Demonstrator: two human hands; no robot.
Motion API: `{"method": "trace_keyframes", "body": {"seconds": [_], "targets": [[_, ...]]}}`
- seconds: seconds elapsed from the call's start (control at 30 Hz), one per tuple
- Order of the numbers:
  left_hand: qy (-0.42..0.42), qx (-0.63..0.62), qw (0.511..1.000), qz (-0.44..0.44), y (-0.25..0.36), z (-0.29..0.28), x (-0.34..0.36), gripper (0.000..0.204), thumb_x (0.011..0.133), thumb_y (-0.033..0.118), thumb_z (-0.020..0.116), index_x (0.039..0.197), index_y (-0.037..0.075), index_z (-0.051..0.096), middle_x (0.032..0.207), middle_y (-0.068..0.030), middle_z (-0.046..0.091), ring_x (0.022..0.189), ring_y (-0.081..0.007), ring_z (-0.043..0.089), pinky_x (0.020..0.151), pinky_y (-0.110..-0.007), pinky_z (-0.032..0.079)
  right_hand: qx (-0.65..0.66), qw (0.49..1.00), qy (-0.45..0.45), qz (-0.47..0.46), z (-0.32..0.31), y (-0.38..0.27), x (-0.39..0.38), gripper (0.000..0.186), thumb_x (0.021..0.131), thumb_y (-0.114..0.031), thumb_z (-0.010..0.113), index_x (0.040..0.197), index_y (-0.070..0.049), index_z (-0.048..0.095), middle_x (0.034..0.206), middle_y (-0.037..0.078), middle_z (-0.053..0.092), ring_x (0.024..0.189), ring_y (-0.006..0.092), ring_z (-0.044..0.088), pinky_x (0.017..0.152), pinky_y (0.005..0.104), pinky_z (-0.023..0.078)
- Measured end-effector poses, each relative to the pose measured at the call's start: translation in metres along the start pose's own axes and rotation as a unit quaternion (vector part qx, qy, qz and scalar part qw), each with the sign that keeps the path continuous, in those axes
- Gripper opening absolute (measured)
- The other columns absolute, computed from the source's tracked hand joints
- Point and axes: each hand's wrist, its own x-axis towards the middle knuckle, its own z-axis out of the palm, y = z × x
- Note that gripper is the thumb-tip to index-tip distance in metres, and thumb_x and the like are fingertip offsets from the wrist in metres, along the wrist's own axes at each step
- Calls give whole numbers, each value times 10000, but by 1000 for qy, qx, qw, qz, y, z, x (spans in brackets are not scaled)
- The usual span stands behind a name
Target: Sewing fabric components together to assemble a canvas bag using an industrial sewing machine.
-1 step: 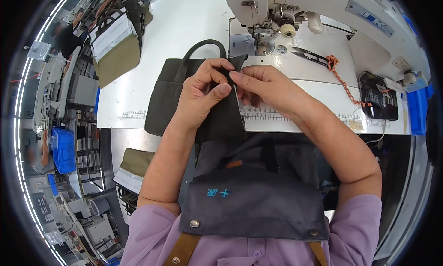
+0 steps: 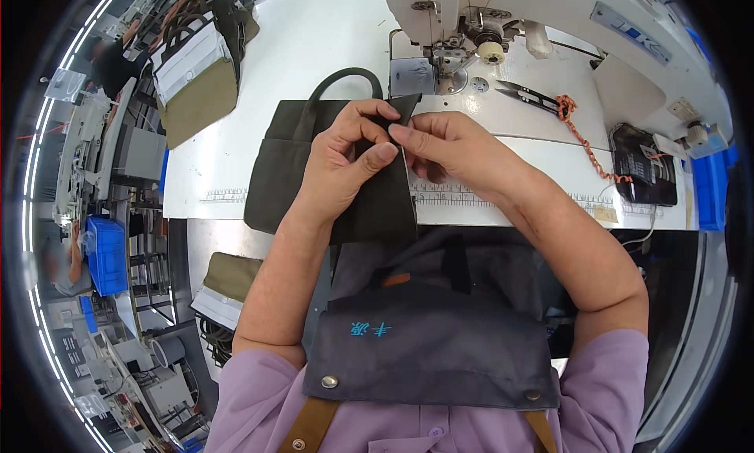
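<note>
A dark green fabric bag (image 2: pixel 281 178) with a looped handle (image 2: pixel 345 74) lies at the front edge of the white table, partly under my hands. My left hand (image 2: pixel 342 158) rests over the bag with its fingers curled at the right edge. Close against it, my right hand (image 2: pixel 448 143) pinches that same edge between thumb and fingers, near the upper corner. The fingertips of both hands nearly meet there. Whatever small part lies between them is hidden.
A sewing machine (image 2: pixel 550 13) stands at the back right, its presser foot beyond the bag. Thread snips (image 2: pixel 528 96) on an orange cord lie to the right. Stacked olive and white bag pieces (image 2: pixel 200 100) sit at far left; more pieces (image 2: pixel 228 276) lie below the table edge.
</note>
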Motion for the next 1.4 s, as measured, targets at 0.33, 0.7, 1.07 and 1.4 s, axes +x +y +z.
{"method": "trace_keyframes", "body": {"seconds": [0.33,0.7,1.07,1.4], "targets": [[4,187,982,28,0,8,4,189,849,178,833,894,52,699,1262,-83,626,1177,-216,590,1012,-353,454,-13,1000,7,1,-15,7,3,343,995,-280,718,748,-78,592,639,-31,553,512,38,467,452,214,326],[-2,494,869,23,-7,43,25,173,818,213,778,831,79,669,1303,-96,570,1285,-311,485,1109,-487,276,-482,868,120,-21,-50,-13,-1,210,835,-253,722,736,-72,682,658,72,672,655,270,668,635,407,524],[10,509,861,26,-12,49,27,134,847,173,722,892,106,616,1307,-79,559,1301,-304,486,1111,-479,281,-489,836,126,-217,-55,7,-22,122,837,-48,655,896,-100,749,942,46,668,751,259,671,672,396,534],[-25,525,850,39,-12,43,32,148,885,175,702,952,89,602,1335,-90,538,1306,-304,482,1139,-496,268,-558,775,126,-270,-59,15,-25,165,850,-109,719,1008,-113,765,894,40,624,772,256,658,673,401,527]]}}
